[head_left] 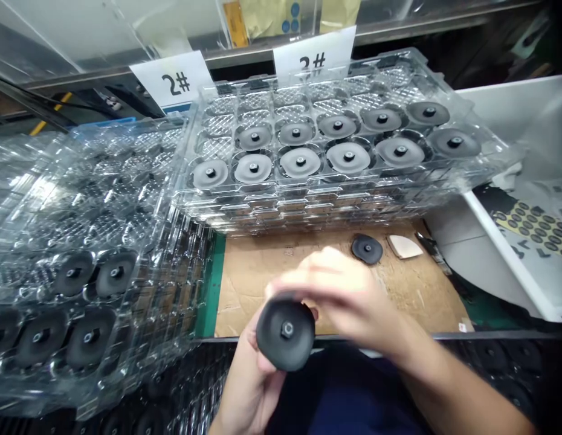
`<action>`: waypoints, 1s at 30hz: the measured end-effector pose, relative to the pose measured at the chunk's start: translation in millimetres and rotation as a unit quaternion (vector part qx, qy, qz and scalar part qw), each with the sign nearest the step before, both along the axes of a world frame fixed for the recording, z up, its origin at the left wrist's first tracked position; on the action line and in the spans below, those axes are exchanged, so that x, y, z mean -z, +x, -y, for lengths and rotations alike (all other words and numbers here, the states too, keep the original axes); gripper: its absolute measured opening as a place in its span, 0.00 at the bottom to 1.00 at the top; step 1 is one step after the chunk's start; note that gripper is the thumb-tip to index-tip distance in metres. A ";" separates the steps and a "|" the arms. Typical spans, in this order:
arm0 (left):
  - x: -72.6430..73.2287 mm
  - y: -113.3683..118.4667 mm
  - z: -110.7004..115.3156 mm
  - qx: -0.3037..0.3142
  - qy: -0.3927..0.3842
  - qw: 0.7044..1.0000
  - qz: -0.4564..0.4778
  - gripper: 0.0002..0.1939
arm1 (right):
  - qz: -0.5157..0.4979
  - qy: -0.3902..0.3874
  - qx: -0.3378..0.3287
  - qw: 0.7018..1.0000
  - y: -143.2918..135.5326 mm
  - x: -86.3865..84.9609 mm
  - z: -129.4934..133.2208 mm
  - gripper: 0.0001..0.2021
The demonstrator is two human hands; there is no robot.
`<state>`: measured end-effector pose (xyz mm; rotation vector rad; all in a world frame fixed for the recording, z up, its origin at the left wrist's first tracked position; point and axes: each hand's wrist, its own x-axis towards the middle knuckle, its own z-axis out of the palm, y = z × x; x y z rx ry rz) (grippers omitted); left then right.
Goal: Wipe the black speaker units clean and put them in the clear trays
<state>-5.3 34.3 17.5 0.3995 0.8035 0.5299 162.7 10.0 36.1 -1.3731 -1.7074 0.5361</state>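
Note:
A round black part (285,332) with a metal nut at its centre faces up near the bottom middle. My left hand (258,374) holds it from below and the left, fingers closed round its edge. Over its upper rim reaches my right hand (330,290), blurred by motion, its fingertips at the edge; how firmly they grip cannot be made out. Another black part (367,248) lies on the brown cardboard (254,272), beside a pale wedge-shaped pad (404,246). Behind, the top clear tray (272,188) of a stack holds several such black parts in its two front rows.
More clear trays (140,241) with black parts stand at the left. Paper signs marked 2# (176,78) and 3# (315,54) are behind. A white bin (512,254) with a yellow sticker sheet (535,226) is at the right, near a dark tool (432,251).

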 end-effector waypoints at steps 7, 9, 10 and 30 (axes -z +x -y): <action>4.9 -5.1 -6.0 -0.031 -0.007 0.999 0.008 0.20 | -0.013 -0.183 0.099 0.978 1.2 90.2 34.9 0.09; 5.7 -5.8 -6.0 -0.031 -0.012 0.999 0.003 0.21 | -0.022 -0.188 0.104 0.976 -3.5 97.1 42.1 0.08; 5.5 -4.9 -5.9 -0.029 -0.014 0.999 0.001 0.23 | -0.029 -0.188 0.117 0.975 -4.1 93.1 42.5 0.08; 6.8 -0.5 -2.0 -0.022 -0.013 0.999 0.022 0.23 | -0.020 -0.021 0.018 0.999 -32.3 -19.3 18.5 0.11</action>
